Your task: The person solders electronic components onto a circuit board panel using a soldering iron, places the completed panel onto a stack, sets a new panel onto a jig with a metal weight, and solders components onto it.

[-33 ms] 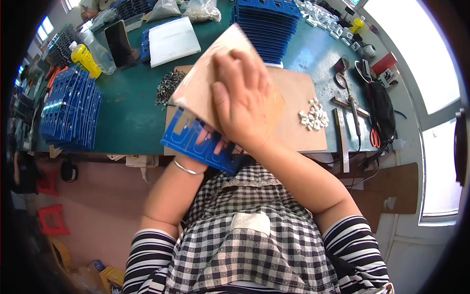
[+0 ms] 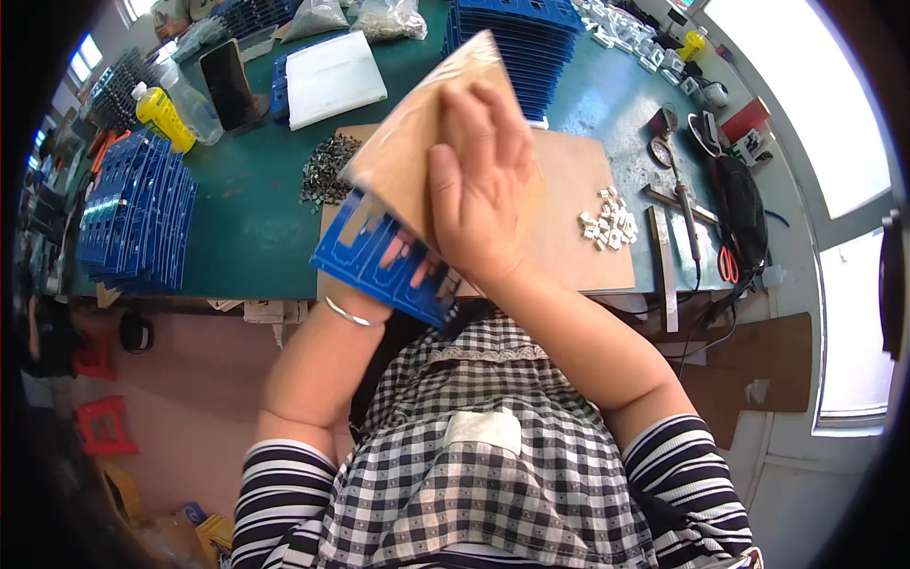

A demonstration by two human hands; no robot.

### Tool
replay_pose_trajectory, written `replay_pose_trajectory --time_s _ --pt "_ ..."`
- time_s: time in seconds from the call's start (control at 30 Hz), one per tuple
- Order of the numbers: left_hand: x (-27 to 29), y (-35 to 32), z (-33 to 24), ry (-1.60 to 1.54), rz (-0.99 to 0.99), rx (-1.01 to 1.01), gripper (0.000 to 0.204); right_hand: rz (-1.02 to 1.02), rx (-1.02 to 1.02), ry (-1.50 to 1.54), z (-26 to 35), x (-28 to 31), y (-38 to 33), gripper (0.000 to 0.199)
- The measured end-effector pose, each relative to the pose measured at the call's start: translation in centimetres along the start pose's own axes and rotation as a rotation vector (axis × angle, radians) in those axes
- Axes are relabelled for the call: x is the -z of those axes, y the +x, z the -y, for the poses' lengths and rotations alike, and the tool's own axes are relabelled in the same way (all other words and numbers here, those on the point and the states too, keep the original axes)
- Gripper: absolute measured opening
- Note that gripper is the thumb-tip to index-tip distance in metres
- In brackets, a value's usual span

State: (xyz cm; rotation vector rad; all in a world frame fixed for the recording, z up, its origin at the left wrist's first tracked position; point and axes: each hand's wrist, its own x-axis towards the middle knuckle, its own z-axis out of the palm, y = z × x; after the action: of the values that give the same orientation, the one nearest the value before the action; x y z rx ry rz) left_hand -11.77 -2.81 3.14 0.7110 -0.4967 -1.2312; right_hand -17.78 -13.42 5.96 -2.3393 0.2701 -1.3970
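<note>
My right hand (image 2: 479, 194) lies flat on a tan board (image 2: 408, 156) with a glossy, clear-looking edge, its thumb spread from the fingers. Under that board is a blue circuit board panel (image 2: 355, 254) with long cut-outs, tilted above the front edge of the table. My left hand (image 2: 394, 250) holds the panel from below. Its fingers show through the slots, while the rest of it is mostly hidden. Dark small parts poke out at the panel's near right corner, too blurred to name. The two boards are sandwiched between my hands.
A brown mat (image 2: 578, 190) bears a pile of small white connectors (image 2: 609, 226). Dark metal parts (image 2: 330, 169) lie heaped beside it. Blue panels stand stacked at left (image 2: 137, 213) and back (image 2: 512, 62). A soldering iron (image 2: 687, 223) and orange-handled scissors (image 2: 727, 265) lie right.
My right hand and the tan board have shifted slightly up and to the right. My left wrist has moved a little left, and the blue panel has tilted slightly.
</note>
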Motion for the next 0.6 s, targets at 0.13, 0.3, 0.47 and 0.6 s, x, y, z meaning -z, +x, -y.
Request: replay_pose_trajectory --time_s 0.13,0.3,0.47,0.6 --pt "-1.6 3.6 -4.1 0.341 0.128 0.229 0.057 -0.496 -0.095 0.535 -2.5 -2.7 0.1 0.056" --pt "-3.2 4.9 -3.3 0.839 0.262 -0.039 0.057 -0.572 -0.220 0.626 -5.2 -4.1 -5.3 0.067" --pt "-4.5 4.4 1.3 1.323 0.232 -0.428 0.047 -0.399 -0.833 2.029 -5.7 1.7 -12.5 0.078" --pt "-5.7 3.2 4.5 1.674 0.193 -0.374 0.044 -0.044 -0.729 0.873 -3.4 12.3 -15.9 0.061"
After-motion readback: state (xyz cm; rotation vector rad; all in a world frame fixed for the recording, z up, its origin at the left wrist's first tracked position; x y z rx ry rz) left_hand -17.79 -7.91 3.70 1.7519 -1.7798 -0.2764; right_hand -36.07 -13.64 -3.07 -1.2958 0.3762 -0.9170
